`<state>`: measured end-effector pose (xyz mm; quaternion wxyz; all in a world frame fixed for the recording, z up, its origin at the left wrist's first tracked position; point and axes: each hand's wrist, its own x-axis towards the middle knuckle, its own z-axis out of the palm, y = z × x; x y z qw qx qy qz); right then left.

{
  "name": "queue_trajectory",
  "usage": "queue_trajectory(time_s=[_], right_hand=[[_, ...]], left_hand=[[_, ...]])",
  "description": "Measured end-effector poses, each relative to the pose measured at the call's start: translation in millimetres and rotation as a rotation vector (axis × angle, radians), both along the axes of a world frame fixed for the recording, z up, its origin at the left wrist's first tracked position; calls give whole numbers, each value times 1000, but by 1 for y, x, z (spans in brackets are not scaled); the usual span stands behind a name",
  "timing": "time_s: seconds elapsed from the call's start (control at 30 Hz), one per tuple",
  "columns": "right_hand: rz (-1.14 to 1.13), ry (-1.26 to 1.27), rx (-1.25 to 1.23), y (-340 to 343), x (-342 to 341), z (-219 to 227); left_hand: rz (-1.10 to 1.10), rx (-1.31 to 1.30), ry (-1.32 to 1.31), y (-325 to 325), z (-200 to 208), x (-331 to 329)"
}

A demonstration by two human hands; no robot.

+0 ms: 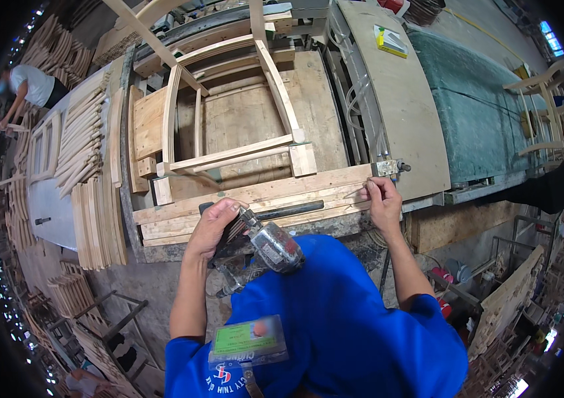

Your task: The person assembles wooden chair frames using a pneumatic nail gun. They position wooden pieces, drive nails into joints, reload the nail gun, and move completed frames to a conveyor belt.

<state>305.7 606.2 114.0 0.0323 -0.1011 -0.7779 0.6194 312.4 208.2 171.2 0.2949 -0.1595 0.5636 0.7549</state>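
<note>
My left hand (219, 222) is closed at the nose end of a nail gun (277, 247), which has a worn, rounded grey metal body. The gun lies tilted against my blue shirt, and part of it is hidden behind the hand. A long black bar (292, 210) rests over the wooden strips just beyond it. My right hand (383, 199) is over the bench's front right corner, thumb and fingers pinched around something thin and small. Ahead of both hands, a pale wooden chair frame (229, 159) sits in the wooden jig (325, 113).
A small metal clamp fitting (388, 167) sits beside my right hand. Turned wooden sticks (83, 146) and flat slats (100, 222) lie stacked at left. A yellow-and-white box (390, 41) rests on the right board. Farther right are a green-topped table (474, 119) and another chair (544, 109). A person (33, 86) bends at far left.
</note>
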Motion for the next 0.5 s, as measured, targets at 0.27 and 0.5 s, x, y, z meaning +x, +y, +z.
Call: queue_trajectory(time_s=[0.27, 0.5], right_hand=[[-52, 147, 50, -31, -11, -13], [186, 463, 425, -34, -16, -5]], left_hand=[[-64, -20, 12, 2, -2, -7], [-39, -39, 19, 0, -4, -3]])
